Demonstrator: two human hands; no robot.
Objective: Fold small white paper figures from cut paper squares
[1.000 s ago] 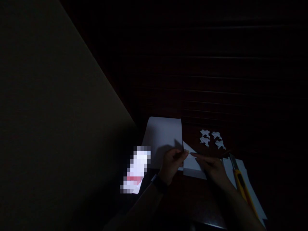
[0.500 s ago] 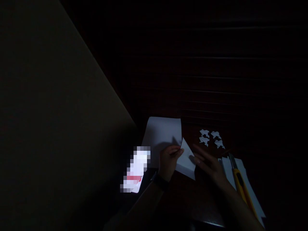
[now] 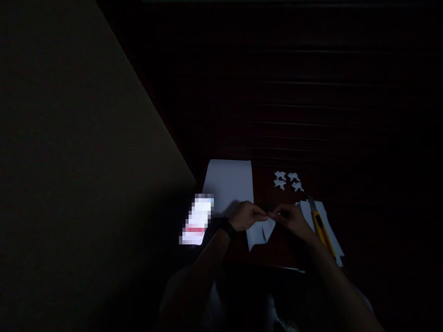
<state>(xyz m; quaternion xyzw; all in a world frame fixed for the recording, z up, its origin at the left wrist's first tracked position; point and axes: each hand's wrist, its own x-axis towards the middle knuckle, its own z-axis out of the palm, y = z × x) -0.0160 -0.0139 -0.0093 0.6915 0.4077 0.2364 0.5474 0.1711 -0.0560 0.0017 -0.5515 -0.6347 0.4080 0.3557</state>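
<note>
The scene is very dark. My left hand (image 3: 246, 215) and my right hand (image 3: 291, 217) meet fingertip to fingertip above a dark table, both pinched on the top edge of a small white paper piece (image 3: 259, 233) that hangs folded below them. A dark band sits on my left wrist. A larger white sheet (image 3: 230, 180) lies flat just behind my left hand.
Several small folded white paper shapes (image 3: 286, 181) lie behind my right hand. A yellow utility knife (image 3: 321, 227) rests on more white paper (image 3: 332, 235) at the right. A lit, blurred screen (image 3: 197, 220) lies left of my left hand. A pale wall (image 3: 69, 161) fills the left side.
Both hands have come together and lifted the small paper piece off the table, pinching it between them. The view has shifted, so everything sits a little higher and further left.
</note>
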